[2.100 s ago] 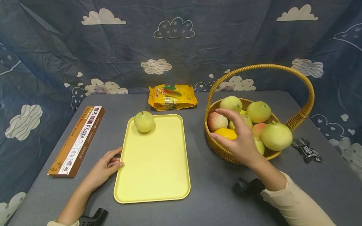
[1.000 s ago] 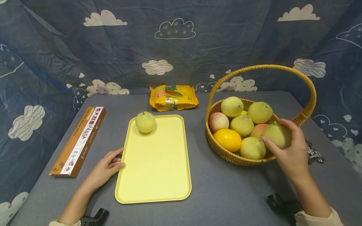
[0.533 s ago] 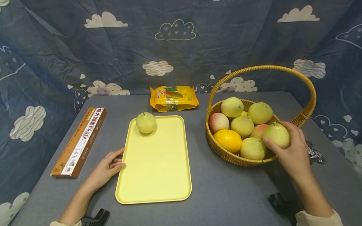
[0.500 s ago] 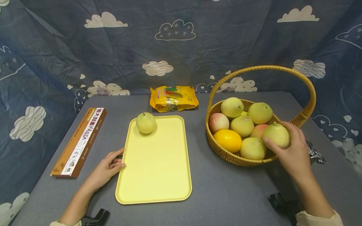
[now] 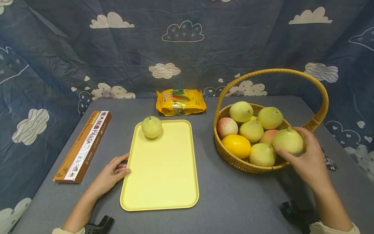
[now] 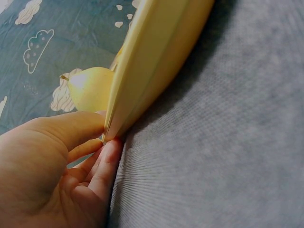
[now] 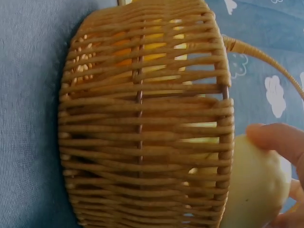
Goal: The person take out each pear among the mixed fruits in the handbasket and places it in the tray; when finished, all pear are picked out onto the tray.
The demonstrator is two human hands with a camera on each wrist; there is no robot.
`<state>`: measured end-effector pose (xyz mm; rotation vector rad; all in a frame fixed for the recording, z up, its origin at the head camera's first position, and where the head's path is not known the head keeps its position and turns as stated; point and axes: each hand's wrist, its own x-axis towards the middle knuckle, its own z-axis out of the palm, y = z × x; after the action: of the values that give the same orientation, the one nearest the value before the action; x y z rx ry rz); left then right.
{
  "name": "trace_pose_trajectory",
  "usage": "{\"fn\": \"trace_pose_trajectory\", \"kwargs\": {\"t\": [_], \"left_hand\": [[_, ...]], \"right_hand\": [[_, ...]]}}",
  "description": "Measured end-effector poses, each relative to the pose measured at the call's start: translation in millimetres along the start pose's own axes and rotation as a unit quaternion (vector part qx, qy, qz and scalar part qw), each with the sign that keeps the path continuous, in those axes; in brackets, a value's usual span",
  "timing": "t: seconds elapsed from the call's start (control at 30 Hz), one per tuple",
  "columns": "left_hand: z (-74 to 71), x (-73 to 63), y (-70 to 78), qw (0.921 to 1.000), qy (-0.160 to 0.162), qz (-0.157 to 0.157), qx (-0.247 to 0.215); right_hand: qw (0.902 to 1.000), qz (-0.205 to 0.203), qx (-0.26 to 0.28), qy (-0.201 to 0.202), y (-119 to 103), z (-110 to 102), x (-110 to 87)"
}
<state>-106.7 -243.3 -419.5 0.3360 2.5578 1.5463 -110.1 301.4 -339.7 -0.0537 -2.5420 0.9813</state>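
In the head view my left hand (image 5: pixel 109 175) holds the left edge of a yellow tray (image 5: pixel 159 188). The left wrist view shows the thumb (image 6: pixel 71 128) over the tray's rim and fingertips beneath it. A yellow-green pear (image 5: pixel 151 127) with a short stem sits at the tray's far left corner. On the right, my right hand (image 5: pixel 309 159) grips a large pale green round fruit (image 5: pixel 287 142) at the right front rim of a wicker basket (image 5: pixel 236 165). Its thumb is on the near side; the other fingers are mostly hidden behind the fruit.
The basket also holds a yellow fruit (image 5: pixel 236 146), a reddish peach (image 5: pixel 227 127) and several green fruits; its tall handle (image 5: pixel 274 71) arches above. A yellow packet (image 5: pixel 181 102) lies behind the tray, a pasta box (image 5: pixel 83 146) at left, a black wrapper (image 5: pixel 330 163) right of the basket.
My right hand has moved from above the basket's front left to its right side and taken hold of the large pale green fruit. The left hand stays at the tray's edge.
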Motion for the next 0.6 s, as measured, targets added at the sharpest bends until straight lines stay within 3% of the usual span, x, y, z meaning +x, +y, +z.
{"fn": "trace_pose_trajectory", "kwargs": {"t": [0.17,0.3,0.43,0.6], "left_hand": [[0.7,-0.4,0.4,1.0,0.001,0.001,-0.001],[1.0,-0.3,-0.8,1.0,0.001,0.002,-0.001],[1.2,-0.1,-1.2,0.9999,0.007,0.01,0.0],[1.2,0.0,-0.6,0.9999,0.011,0.013,0.0]], "right_hand": [[0.9968,0.018,0.053,0.058,-13.3,4.1,-6.4],[0.9904,-0.023,0.106,0.085,-37.5,7.4,-11.2],[0.9818,-0.09,0.153,0.067,-63.4,14.4,-12.3],[0.9704,-0.158,0.182,0.011,-96.3,32.5,-6.6]]}}
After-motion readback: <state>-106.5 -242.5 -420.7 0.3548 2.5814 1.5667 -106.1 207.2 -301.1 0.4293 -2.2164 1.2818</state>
